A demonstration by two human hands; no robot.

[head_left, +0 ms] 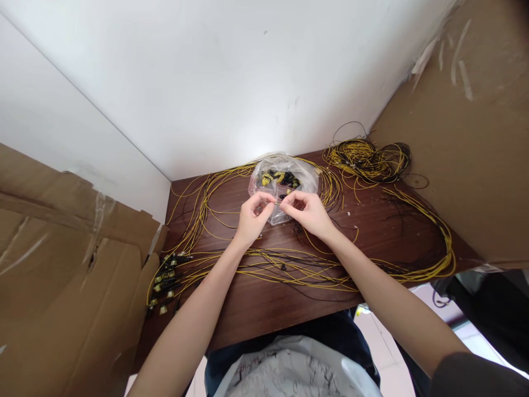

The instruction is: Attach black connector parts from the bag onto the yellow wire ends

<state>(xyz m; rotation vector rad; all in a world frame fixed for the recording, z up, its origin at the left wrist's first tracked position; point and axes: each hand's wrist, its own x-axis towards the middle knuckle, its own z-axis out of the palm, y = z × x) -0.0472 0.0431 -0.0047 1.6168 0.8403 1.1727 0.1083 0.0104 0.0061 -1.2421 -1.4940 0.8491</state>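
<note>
My left hand (255, 216) and my right hand (306, 214) meet almost fingertip to fingertip above the table. Both are pinched, with a short stretch of thin yellow wire (278, 204) showing between them. Just behind and below them lies a clear plastic bag (258, 173), opened out, holding small black and yellow pieces (281, 179). Long yellow and black wires (273, 262) run across the table under my forearms. More yellow wires (202, 209) curve around on the left, up behind the bag.
A tangled bundle of yellow and black wires (363, 160) lies at the back right. Black connectors with yellowish tags (165, 281) sit at the left edge. Cardboard (61, 286) stands left, more cardboard (463, 138) right, a white wall (248, 82) behind. A whitish plastic bag (293, 369) covers my lap.
</note>
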